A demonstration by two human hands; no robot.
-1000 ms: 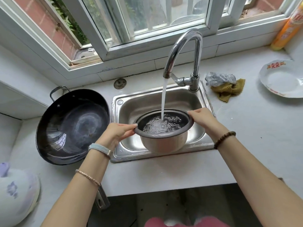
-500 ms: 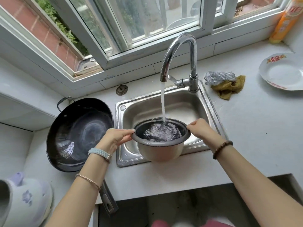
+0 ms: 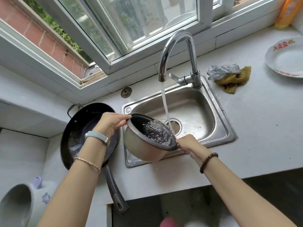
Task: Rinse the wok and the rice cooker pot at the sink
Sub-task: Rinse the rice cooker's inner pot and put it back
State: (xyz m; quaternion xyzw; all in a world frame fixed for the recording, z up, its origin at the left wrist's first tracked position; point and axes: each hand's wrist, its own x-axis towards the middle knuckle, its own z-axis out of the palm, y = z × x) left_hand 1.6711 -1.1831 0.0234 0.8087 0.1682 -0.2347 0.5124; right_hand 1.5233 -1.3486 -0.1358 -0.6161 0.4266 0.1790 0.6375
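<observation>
The pot (image 3: pixel 144 149) has tipped over. Half a second ago it sat level under the stream, filling up; now its mouth leans toward the drain (image 3: pixel 175 126) and bubbly water slides across the dark inside toward the low edge. It hangs over the front left part of the sink (image 3: pixel 226 125), clear of the basin floor.

The left hand (image 3: pixel 111 123) has lifted and grips the high side of the rim. The right hand (image 3: pixel 186 144) has dropped and pinches the low side, nearest the person.

The tap (image 3: pixel 177 40) keeps running, but the stream (image 3: pixel 164 104) now misses the pot and falls just past its far edge into the drain.

The wok (image 3: pixel 78 128) stays put on the counter (image 3: pixel 254 136) left of the sink, partly behind the left wrist, its long handle poking out over the front edge.

As for writing: the orange bottle (image 3: pixel 287 12) on the sill at top right has a label, too blurred to read. The white plate (image 3: pixel 285 59) on the right carries a red design on its rim, and no characters can be made out there either.
</observation>
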